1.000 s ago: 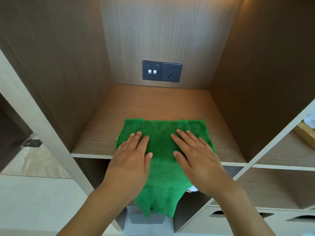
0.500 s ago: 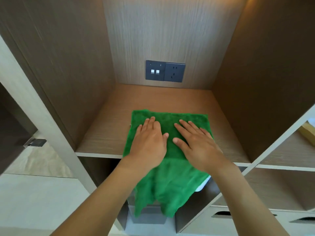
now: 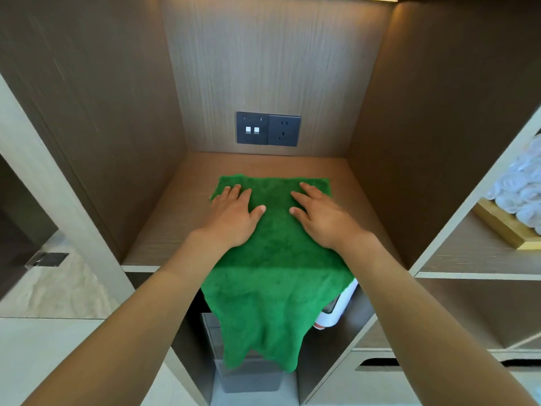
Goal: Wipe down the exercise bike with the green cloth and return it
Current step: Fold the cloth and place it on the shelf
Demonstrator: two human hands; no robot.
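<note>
The green cloth lies spread on a wooden shelf inside an open cabinet niche, and its near half hangs over the shelf's front edge. My left hand rests flat on the cloth's far left part, fingers spread. My right hand lies flat on the cloth's far right part, fingers spread. Both palms press down on the cloth and neither hand grips it. The exercise bike is not in view.
A dark switch and socket plate sits on the niche's back wall. A white device and a grey box stand in the compartment below. At the right, rolled white towels sit on a wooden tray.
Both hands have slid the cloth farther back onto the shelf. The hands have moved apart toward the cloth's far corners.
</note>
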